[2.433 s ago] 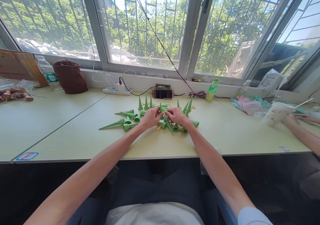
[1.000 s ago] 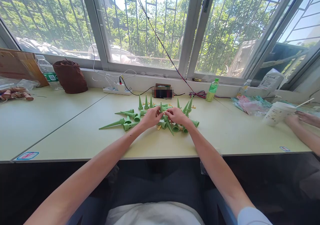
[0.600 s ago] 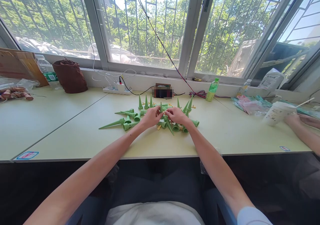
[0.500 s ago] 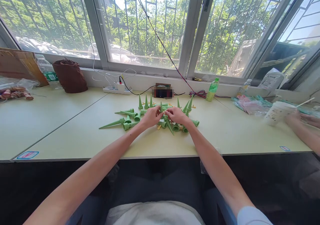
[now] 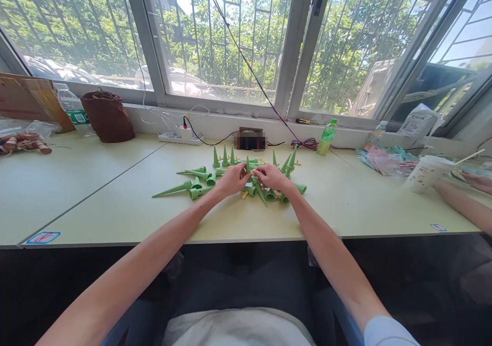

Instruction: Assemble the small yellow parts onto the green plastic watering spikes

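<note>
Green plastic plant watering spikes lie and stand in a loose group on the table. My left hand [image 5: 234, 178] is closed around one upright watering spike [image 5: 248, 166], whose pointed tip shows above the fingers. Against the side of that spike, my right hand [image 5: 270, 176] pinches something small that its fingers hide. Below the hands lies another spike [image 5: 260, 193], tip toward me, near a small yellow valve [image 5: 244, 195]. Several spikes stand on their caps behind, such as the one at the left [image 5: 216, 158]. A long spike [image 5: 171, 189] lies farthest left.
A power strip [image 5: 180, 139], a blurred dark device [image 5: 251, 140] and a green bottle [image 5: 327, 137] line the sill side. A brown bag [image 5: 107, 116] stands left. At right are a white cup [image 5: 429, 173], plastic bags [image 5: 384, 160] and another person's forearm [image 5: 459, 202].
My hands stay in almost the same place, still on the upright spike. At the right, the other person's hand and arm have shifted behind the cup.
</note>
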Motion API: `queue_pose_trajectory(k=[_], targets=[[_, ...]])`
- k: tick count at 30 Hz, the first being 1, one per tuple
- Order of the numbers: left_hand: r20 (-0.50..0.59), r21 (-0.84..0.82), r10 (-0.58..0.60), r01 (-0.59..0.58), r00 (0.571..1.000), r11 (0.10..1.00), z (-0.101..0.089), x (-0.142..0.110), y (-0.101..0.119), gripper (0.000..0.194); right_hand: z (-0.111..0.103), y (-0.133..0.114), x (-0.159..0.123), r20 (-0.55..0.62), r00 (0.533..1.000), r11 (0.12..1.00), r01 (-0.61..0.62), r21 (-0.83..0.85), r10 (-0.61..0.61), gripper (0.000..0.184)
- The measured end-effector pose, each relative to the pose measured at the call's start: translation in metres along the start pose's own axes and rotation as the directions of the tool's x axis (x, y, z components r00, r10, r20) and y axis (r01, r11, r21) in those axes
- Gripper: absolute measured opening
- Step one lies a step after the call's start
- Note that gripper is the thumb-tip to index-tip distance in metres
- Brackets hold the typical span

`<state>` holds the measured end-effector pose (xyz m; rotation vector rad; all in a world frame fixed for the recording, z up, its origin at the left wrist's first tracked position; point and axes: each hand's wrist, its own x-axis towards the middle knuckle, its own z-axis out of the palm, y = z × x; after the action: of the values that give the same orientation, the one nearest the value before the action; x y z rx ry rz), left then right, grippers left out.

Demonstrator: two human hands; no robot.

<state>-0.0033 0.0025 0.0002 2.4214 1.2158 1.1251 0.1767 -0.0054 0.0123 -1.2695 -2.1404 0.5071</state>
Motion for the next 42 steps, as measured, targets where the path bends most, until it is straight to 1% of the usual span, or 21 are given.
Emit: queue_pose_trajectory(k=[8,15,22,27,36,42], targets=[[0.013,0.007,0.008,-0.008,1.000,1.000,-0.0002,-0.0002,-0.0015,0.023,-0.0002,-0.0007,-0.0001,0.007,1.000,1.000,-0.011,0.008,0.011,0.028],[0.004,0.006,0.015,-0.015,1.000,1.000,0.0009,0.0000,-0.0019,0.025,0.0001,-0.0002,-0.0002,-0.012,1.000,1.000,0.025,-0.003,-0.025,0.030],[-0.018,-0.005,0.041,-0.041,0.999,0.999,0.0009,-0.0001,-0.0019,0.026,0.0021,0.0030,0.0013,-0.032,0.998,0.999,0.050,-0.007,-0.050,0.030],[-0.052,-0.012,0.060,-0.061,0.997,0.998,0.0005,0.0004,-0.0030,0.027,0.0027,0.0028,0.0014,-0.039,0.998,0.999,0.044,0.006,-0.044,0.030],[-0.064,-0.042,0.036,-0.039,0.997,0.998,-0.0017,0.0005,-0.0020,0.024,0.0044,0.0019,0.0011,-0.057,0.997,0.999,0.047,0.023,-0.045,0.030],[-0.085,-0.025,0.042,-0.044,0.996,0.999,-0.0014,0.0008,-0.0028,0.022,0.0049,0.0019,0.0013,-0.066,0.996,0.997,0.061,0.041,-0.058,0.029]])
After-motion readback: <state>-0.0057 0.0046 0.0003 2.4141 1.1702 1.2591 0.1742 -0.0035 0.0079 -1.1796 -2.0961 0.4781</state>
